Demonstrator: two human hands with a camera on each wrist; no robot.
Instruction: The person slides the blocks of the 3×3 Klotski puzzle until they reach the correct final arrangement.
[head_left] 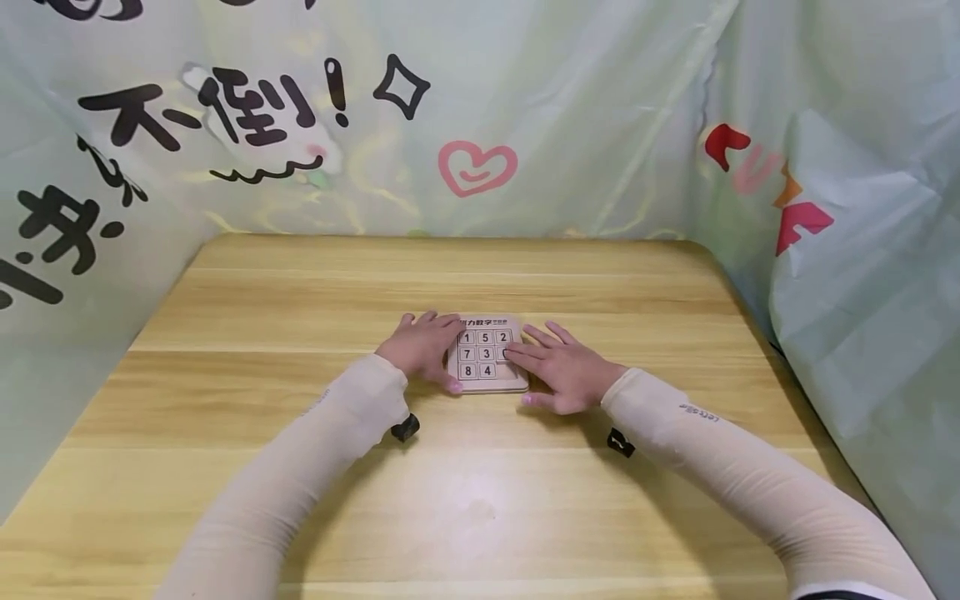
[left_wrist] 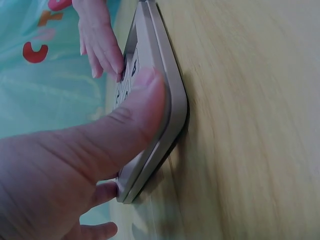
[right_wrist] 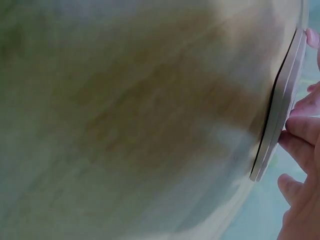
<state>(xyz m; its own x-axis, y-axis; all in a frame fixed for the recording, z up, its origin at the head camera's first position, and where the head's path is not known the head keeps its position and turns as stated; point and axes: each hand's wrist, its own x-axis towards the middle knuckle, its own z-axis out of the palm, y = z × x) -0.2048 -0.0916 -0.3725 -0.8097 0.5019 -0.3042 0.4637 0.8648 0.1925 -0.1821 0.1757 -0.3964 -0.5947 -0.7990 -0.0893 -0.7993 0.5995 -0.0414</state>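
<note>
While your curled left hand [head_left: 423, 346] grips squarish beige plastic-looking number puzzle [head_left: 491, 387], straight-fingered right hand [head_left: 567, 371] touches pale square tile [head_left: 500, 355] beyond gap [head_left: 506, 372].

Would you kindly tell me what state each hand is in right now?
Left hand: holding the number puzzle by its left side.
Right hand: open, touching the number puzzle's right side without gripping it.

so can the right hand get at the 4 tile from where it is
Probably yes: the right hand reaches over the puzzle board from its right side, and the 4 tile lies uncovered in the head view. The left hand is at the board's left side, apparently clear.
</note>
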